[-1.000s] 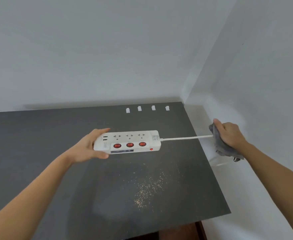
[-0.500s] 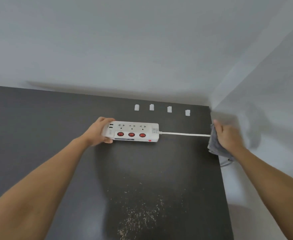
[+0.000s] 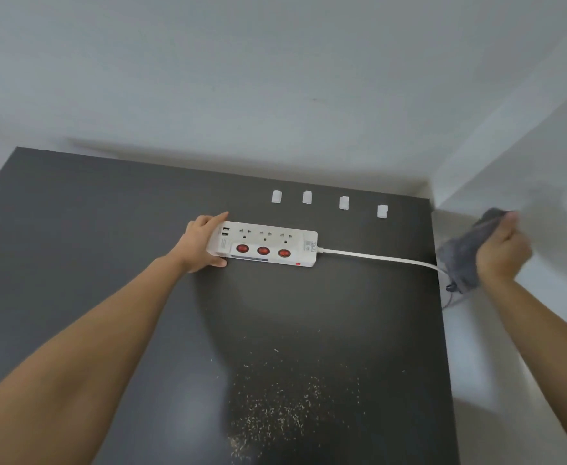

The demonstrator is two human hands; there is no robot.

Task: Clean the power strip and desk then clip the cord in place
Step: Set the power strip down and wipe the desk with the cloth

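A white power strip [image 3: 268,246] with three red switches lies on the dark desk [image 3: 74,229]. My left hand [image 3: 201,245] grips its left end, thumb at the front, fingers behind. Its white cord [image 3: 376,258] runs right across the desk and drops over the right edge. My right hand [image 3: 501,250] hovers past that edge, shut on a crumpled grey cloth [image 3: 466,256], off the cord. Several white cord clips [image 3: 325,200] stand in a row near the desk's back edge. Pale crumbs [image 3: 282,407] are scattered on the near part of the desk.
White walls meet in a corner at the back right, close behind the desk. A narrow gap runs between the desk's right edge and the side wall [image 3: 543,162].
The power strip has come down from mid-air onto the desk near the clips, my left hand still on it. My right hand with the cloth has come off the cord and lifted slightly.
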